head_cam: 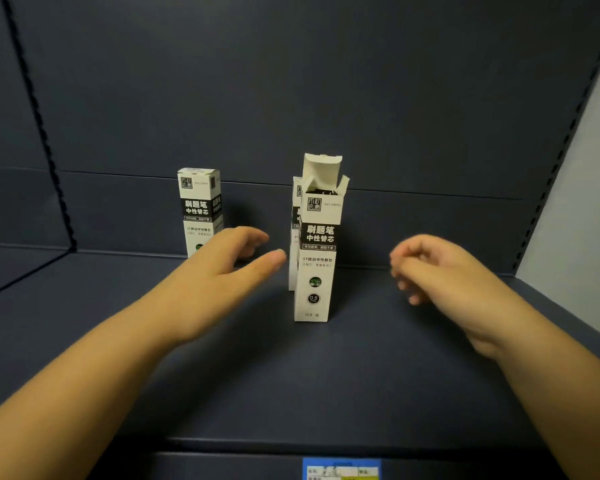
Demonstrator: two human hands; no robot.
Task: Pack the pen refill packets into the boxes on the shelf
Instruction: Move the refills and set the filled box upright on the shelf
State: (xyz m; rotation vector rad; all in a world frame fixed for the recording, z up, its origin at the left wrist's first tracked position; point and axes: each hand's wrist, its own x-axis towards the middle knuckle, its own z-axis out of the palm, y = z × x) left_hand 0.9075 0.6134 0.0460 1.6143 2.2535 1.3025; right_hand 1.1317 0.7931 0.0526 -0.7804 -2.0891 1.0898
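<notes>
Three tall white-and-black pen refill boxes stand upright on a dark blue shelf point(361, 375). The nearest box point(317, 258) stands in the middle with its top flap open; dark refill tips show inside. A second box point(296, 216) stands right behind it, mostly hidden. A closed box point(200, 209) stands further left, near the back. My left hand point(229, 268) hovers just left of the open box, fingers apart, holding nothing. My right hand point(430, 268) hovers to its right with fingers loosely curled, apart from the box. No loose packets show.
The shelf has a dark back wall point(326, 98) and perforated uprights at left and right. A pale wall point(589, 188) shows past the right upright. A blue price label point(342, 469) sits on the shelf's front edge.
</notes>
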